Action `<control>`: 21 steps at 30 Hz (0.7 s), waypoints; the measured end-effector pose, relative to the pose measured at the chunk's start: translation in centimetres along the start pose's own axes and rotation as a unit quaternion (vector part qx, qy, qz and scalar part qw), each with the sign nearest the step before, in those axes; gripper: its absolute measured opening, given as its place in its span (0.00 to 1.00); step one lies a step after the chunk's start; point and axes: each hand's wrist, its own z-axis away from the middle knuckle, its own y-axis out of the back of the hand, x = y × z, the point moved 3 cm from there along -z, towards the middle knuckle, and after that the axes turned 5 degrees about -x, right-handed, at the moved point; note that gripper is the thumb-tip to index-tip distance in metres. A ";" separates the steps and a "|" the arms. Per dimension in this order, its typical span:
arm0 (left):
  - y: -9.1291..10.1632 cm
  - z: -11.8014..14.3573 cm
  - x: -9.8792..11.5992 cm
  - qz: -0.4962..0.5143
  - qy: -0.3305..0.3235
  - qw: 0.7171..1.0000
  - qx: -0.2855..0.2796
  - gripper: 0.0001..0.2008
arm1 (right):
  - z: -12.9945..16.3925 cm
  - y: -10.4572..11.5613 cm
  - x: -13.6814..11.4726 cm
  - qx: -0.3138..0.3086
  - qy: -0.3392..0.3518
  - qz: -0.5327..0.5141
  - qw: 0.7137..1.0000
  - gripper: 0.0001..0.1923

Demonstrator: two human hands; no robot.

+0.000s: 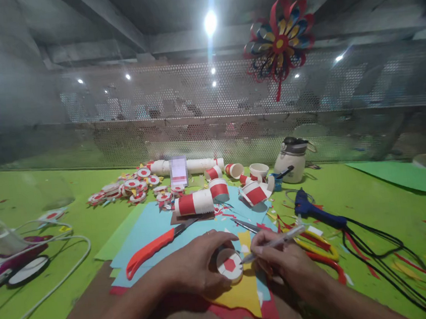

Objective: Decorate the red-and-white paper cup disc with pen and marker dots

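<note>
My left hand (204,262) is closed around a small white paper cup (237,274), its round end facing up with a red hexagon on it. My right hand (274,257) grips a pen (282,237), whose tip meets the cup's rim at the right. Beneath both hands lies a piece of yellow paper (237,299) on red, blue and brown sheets. A utility knife (150,251) with an orange handle rests left of my left hand. Partly hidden behind my right hand are scissors (329,249) with red and yellow handles.
Red-and-white paper cups (198,202) lie beyond my hands, near a phone (178,171) and a pile of finished-looking cup pieces (132,185). A blue glue gun (317,209) with black cord lies right. A white jar (291,161) stands behind. White cable (82,259) loops at left.
</note>
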 end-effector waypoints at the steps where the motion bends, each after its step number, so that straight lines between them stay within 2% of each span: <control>1: 0.0 0.0 0.0 -0.003 -0.002 1.000 -0.001 0.38 | 0.0 0.0 0.1 0.001 -0.003 0.002 1.000 0.17; 21: 0.4 -0.4 0.1 -0.066 -0.037 0.997 -0.027 0.35 | 0.8 -0.1 -0.7 -0.020 -0.011 0.052 0.998 0.11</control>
